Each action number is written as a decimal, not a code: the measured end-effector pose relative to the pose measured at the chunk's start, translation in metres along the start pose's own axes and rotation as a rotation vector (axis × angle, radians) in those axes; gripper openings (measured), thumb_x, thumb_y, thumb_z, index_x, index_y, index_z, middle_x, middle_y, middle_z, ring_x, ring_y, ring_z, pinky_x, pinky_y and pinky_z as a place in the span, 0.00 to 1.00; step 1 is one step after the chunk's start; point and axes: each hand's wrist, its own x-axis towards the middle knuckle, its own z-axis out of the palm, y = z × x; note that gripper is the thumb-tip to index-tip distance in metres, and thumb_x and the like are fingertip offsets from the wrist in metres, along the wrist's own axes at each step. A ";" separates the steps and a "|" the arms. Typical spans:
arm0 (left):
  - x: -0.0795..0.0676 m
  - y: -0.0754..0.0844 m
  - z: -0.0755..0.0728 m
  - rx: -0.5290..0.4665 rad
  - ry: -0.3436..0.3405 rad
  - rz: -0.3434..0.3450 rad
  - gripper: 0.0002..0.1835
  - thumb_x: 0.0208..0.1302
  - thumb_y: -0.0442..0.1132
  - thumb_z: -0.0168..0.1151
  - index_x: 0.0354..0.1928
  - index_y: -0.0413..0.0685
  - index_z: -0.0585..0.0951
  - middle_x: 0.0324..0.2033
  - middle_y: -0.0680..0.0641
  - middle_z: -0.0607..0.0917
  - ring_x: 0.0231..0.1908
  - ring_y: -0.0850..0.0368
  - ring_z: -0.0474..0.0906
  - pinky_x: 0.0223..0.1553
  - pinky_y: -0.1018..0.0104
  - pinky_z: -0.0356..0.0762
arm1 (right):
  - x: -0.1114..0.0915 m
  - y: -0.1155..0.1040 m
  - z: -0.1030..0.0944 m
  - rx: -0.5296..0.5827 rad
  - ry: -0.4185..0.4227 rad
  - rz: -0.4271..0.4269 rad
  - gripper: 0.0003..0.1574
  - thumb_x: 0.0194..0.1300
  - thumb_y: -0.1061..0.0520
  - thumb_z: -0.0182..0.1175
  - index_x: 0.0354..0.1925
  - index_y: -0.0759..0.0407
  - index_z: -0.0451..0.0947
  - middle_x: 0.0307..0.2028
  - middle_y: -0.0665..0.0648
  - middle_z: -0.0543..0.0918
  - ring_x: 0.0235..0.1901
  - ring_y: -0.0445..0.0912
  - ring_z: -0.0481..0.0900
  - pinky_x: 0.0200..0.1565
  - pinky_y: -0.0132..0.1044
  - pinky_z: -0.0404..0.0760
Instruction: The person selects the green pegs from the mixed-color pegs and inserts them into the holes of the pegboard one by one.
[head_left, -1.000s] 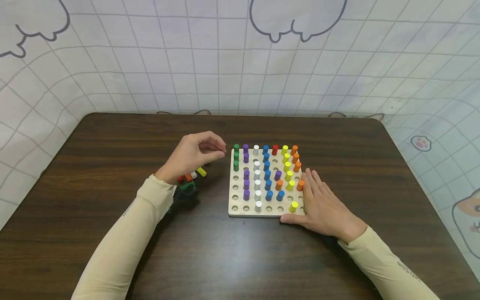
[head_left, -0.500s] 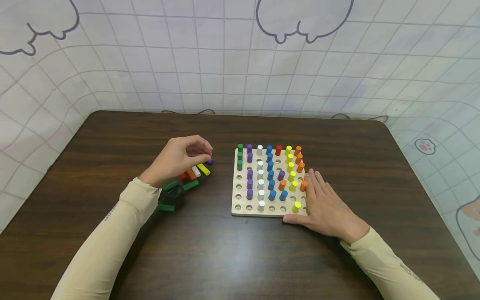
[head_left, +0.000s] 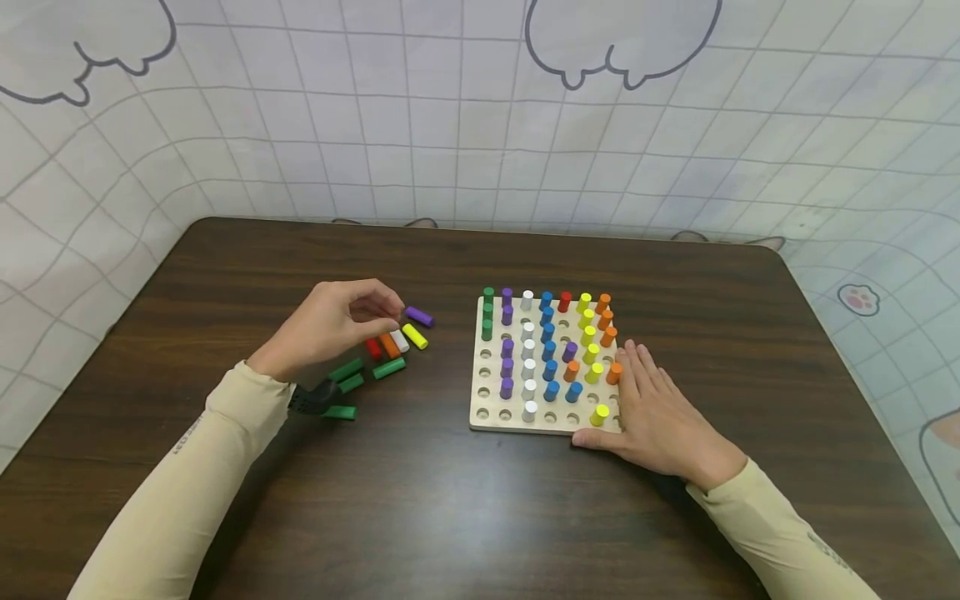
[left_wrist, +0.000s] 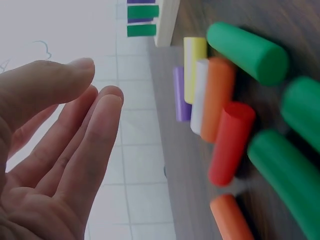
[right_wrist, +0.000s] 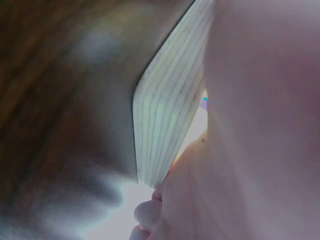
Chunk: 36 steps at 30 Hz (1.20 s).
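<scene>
One dark worktop [head_left: 450,517] is shared by everything handled. Just toward one o'clock of its middle, a square pegboard [head_left: 494,403] is set flat before the person, presumably so that every row can be reached. In its holes, standing pegs [head_left: 548,333] are arranged mostly one colour to a column, so colour seems to govern their placing. At the board's four o'clock, the right hand [head_left: 667,421] is laid against the edge, its fingers straight and gripping nothing, probably so that sliding is prevented. Toward nine o'clock, the left hand [head_left: 333,321] is held raised, a narrow gap between thumb and fingers, nothing seen in it. Loose pegs are strewn nearby, apparently for easy reach: a purple peg [head_left: 419,317] at the fingertips' three o'clock, a yellow peg [head_left: 415,337] just beside it, and green pegs [head_left: 389,368] around the hand's five o'clock.
</scene>
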 end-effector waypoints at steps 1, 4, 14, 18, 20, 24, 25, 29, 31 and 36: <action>-0.002 -0.001 -0.001 0.013 -0.004 0.001 0.10 0.65 0.35 0.73 0.47 0.46 0.85 0.43 0.48 0.91 0.44 0.57 0.88 0.48 0.78 0.83 | 0.000 0.000 0.000 0.001 0.000 -0.001 0.86 0.57 0.11 0.53 0.80 0.76 0.39 0.81 0.76 0.41 0.82 0.71 0.41 0.78 0.71 0.51; -0.008 -0.006 -0.004 0.039 -0.024 -0.004 0.11 0.64 0.34 0.73 0.48 0.46 0.85 0.45 0.48 0.91 0.45 0.57 0.88 0.47 0.79 0.83 | -0.001 0.001 0.001 0.005 0.001 -0.003 0.85 0.57 0.12 0.54 0.80 0.76 0.39 0.81 0.76 0.41 0.81 0.71 0.40 0.77 0.71 0.51; -0.026 -0.023 -0.011 0.095 -0.094 -0.068 0.12 0.66 0.35 0.71 0.50 0.49 0.87 0.45 0.50 0.91 0.46 0.57 0.88 0.48 0.73 0.84 | -0.001 0.002 0.004 0.009 -0.002 -0.003 0.85 0.58 0.13 0.55 0.80 0.76 0.38 0.81 0.76 0.40 0.81 0.72 0.40 0.77 0.71 0.51; -0.033 -0.028 -0.013 0.078 -0.123 -0.092 0.13 0.66 0.34 0.71 0.52 0.49 0.87 0.45 0.49 0.91 0.46 0.57 0.88 0.46 0.74 0.84 | -0.001 0.001 0.004 0.004 -0.004 -0.003 0.85 0.58 0.13 0.54 0.80 0.75 0.38 0.81 0.76 0.41 0.81 0.72 0.40 0.78 0.71 0.51; -0.037 -0.031 -0.013 0.060 -0.137 -0.098 0.13 0.66 0.33 0.70 0.52 0.48 0.86 0.45 0.48 0.91 0.46 0.57 0.89 0.45 0.75 0.84 | -0.001 0.001 0.004 0.004 -0.007 -0.002 0.85 0.57 0.12 0.54 0.80 0.75 0.38 0.81 0.76 0.40 0.82 0.71 0.40 0.78 0.71 0.51; -0.041 -0.035 -0.014 0.026 -0.150 -0.106 0.14 0.66 0.33 0.70 0.53 0.47 0.86 0.47 0.47 0.91 0.46 0.56 0.89 0.46 0.74 0.85 | -0.001 0.001 0.003 0.009 -0.014 0.003 0.86 0.57 0.12 0.54 0.80 0.75 0.38 0.81 0.76 0.40 0.82 0.72 0.39 0.78 0.71 0.50; -0.042 -0.036 -0.014 0.017 -0.149 -0.108 0.14 0.66 0.33 0.70 0.53 0.47 0.86 0.47 0.47 0.91 0.46 0.56 0.89 0.46 0.74 0.85 | -0.001 0.001 0.003 0.009 -0.015 0.004 0.86 0.57 0.12 0.54 0.80 0.76 0.38 0.81 0.76 0.40 0.82 0.72 0.39 0.77 0.71 0.50; -0.045 -0.038 -0.014 0.008 -0.140 -0.108 0.15 0.66 0.34 0.71 0.54 0.46 0.86 0.48 0.46 0.91 0.47 0.56 0.89 0.47 0.74 0.85 | 0.000 0.001 0.002 0.008 -0.015 0.002 0.86 0.57 0.12 0.55 0.80 0.76 0.38 0.81 0.76 0.40 0.81 0.72 0.39 0.77 0.71 0.50; -0.047 -0.039 -0.015 0.011 -0.137 -0.110 0.15 0.66 0.34 0.71 0.54 0.46 0.86 0.48 0.47 0.91 0.47 0.56 0.89 0.47 0.74 0.85 | 0.000 0.000 0.002 0.006 -0.017 -0.001 0.86 0.57 0.12 0.55 0.80 0.76 0.38 0.81 0.76 0.40 0.81 0.72 0.39 0.77 0.71 0.50; -0.049 -0.040 -0.020 -0.010 -0.119 -0.129 0.16 0.64 0.34 0.72 0.54 0.46 0.86 0.48 0.46 0.91 0.46 0.57 0.89 0.47 0.76 0.84 | 0.000 -0.001 -0.001 0.004 -0.019 -0.004 0.85 0.58 0.14 0.56 0.80 0.76 0.37 0.81 0.76 0.39 0.82 0.71 0.39 0.78 0.71 0.50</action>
